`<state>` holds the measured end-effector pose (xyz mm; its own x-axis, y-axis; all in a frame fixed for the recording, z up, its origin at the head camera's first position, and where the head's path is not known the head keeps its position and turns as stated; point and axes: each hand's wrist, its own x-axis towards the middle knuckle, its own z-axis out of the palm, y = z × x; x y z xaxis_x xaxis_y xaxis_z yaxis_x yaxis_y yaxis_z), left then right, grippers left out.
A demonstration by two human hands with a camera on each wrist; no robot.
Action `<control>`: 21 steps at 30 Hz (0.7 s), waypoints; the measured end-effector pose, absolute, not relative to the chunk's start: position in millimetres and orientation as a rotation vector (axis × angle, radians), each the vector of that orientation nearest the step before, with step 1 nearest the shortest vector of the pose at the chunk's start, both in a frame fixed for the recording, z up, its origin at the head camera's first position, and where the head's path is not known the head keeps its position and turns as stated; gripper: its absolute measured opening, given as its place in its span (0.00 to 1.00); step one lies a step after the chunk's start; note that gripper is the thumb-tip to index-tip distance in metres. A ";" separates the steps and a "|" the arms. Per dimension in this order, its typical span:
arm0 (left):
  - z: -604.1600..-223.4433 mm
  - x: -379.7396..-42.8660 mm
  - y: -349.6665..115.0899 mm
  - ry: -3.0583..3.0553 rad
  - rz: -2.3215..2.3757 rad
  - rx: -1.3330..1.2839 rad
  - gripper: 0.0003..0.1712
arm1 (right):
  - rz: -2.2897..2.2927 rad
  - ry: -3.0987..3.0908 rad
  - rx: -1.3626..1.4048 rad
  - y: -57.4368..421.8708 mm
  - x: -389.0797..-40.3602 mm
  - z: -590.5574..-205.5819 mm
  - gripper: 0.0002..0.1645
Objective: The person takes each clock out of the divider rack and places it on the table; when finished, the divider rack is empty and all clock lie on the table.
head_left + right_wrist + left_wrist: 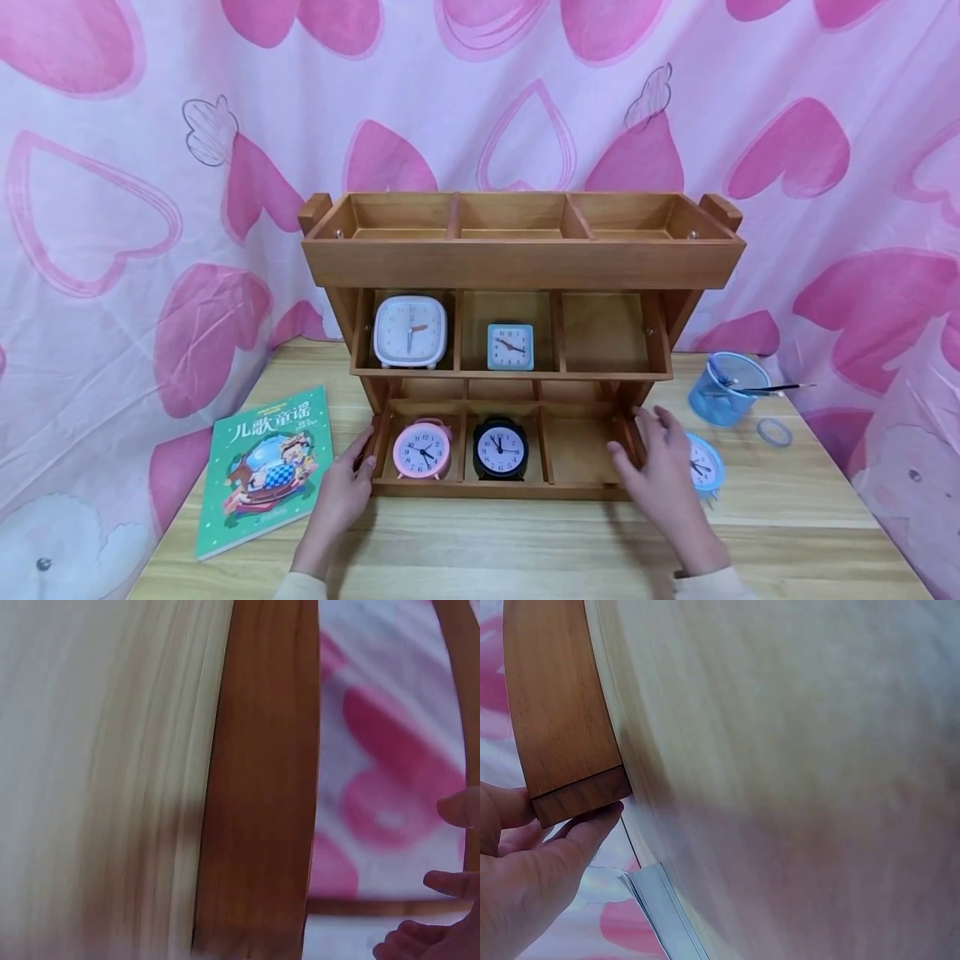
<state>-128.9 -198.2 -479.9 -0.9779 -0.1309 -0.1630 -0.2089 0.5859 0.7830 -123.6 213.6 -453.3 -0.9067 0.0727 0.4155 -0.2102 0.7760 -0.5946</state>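
A brown wooden tiered shelf [525,265] stands on the table, its bottom tray pulled forward. My left hand [343,483] holds the tray's left front corner, the board's end [585,796] lying between thumb and fingers in the left wrist view. At the right end my right hand [662,467] spreads its fingers around the tray's side; whether they touch it I cannot tell. In the bottom tray stand a pink alarm clock [422,450] on the left and a black alarm clock [500,450] in the middle. A white clock [410,331] and a small light-blue square clock [511,347] sit one tier up.
A blue round alarm clock [707,463] is partly hidden behind my right hand. Farther right are a blue mesh pen holder [722,402] with pencils and a tape ring [774,432]. A green book [267,467] lies left of the shelf. Heart-patterned cloth [525,108] hangs behind.
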 end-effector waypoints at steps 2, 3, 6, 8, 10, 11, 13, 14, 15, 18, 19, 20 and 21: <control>-480.4 -129.0 -198.5 2.723 1.359 -0.292 0.29 | 0.936 -2.559 0.192 196.7 -125.0 -453.7 0.35; -480.7 -129.1 -198.5 2.724 1.359 -0.291 0.29 | 0.942 -2.574 0.225 187.9 -125.3 -454.2 0.35; -481.3 -129.1 -198.2 2.727 1.359 -0.287 0.28 | 0.966 -2.630 0.308 164.0 -126.9 -457.4 0.35; -482.0 -129.0 -198.6 2.722 1.358 -0.292 0.28 | 1.001 -2.672 0.334 148.7 -128.0 -460.0 0.35; -482.2 -129.2 -198.6 2.718 1.351 -0.292 0.28 | 1.038 -2.713 0.346 134.8 -129.7 -462.0 0.35; -482.1 -129.2 -198.5 2.718 1.348 -0.291 0.28 | 1.055 -2.726 0.357 128.6 -130.7 -463.2 0.35; -482.6 -129.4 -198.9 2.721 1.337 -0.284 0.28 | 1.080 -2.756 0.382 117.8 -132.6 -465.5 0.34; -482.8 -129.6 -199.1 2.723 1.334 -0.282 0.28 | 1.088 -2.768 0.398 113.1 -133.7 -466.7 0.33; -482.8 -129.6 -199.1 2.724 1.332 -0.277 0.28 | 1.098 -2.784 0.413 108.9 -134.9 -468.0 0.33; -483.7 -129.7 -199.9 2.722 1.339 -0.273 0.28 | 1.119 -2.832 0.462 98.6 -138.4 -472.3 0.32; -483.9 -129.6 -200.1 2.717 1.343 -0.276 0.28 | 1.125 -2.851 0.473 95.7 -139.7 -473.9 0.32; -484.2 -129.5 -200.2 2.713 1.348 -0.279 0.28 | 1.123 -2.866 0.489 93.0 -141.0 -475.8 0.32; -484.4 -129.2 -200.1 2.713 1.353 -0.279 0.28 | 1.121 -2.885 0.491 90.5 -142.4 -477.4 0.32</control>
